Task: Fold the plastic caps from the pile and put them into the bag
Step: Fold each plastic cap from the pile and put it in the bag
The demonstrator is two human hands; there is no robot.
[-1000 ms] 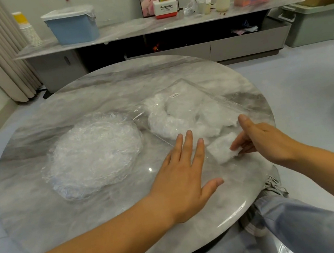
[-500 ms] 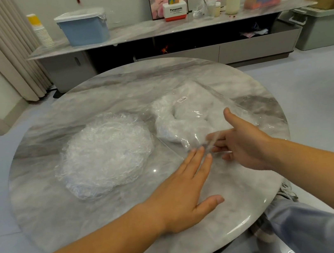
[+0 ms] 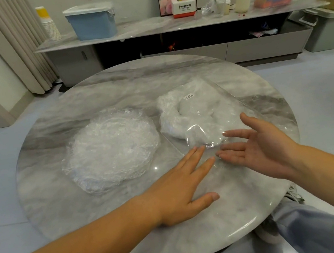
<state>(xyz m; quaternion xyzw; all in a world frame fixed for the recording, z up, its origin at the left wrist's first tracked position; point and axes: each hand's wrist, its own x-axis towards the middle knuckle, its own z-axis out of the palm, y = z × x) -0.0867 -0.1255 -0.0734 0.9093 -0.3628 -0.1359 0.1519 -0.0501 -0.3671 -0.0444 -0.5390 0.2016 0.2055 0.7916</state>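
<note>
**Open hands at the bag (image 3: 198, 110)**

The left hand (image 3: 178, 191) lay flat on the desk (image 3: 112, 86), fingers (image 3: 194, 157) straight, tips at the clear bag's near edge, holding nothing; the right hand (image 3: 260, 147) hovered beside it, palm turned inward, fingers spread, empty; the pile of plastic caps (image 3: 110, 147) sat left of the bag.

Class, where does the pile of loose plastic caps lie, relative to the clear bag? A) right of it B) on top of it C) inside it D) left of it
D: the pile lies on the table to the left of the bag.
</note>
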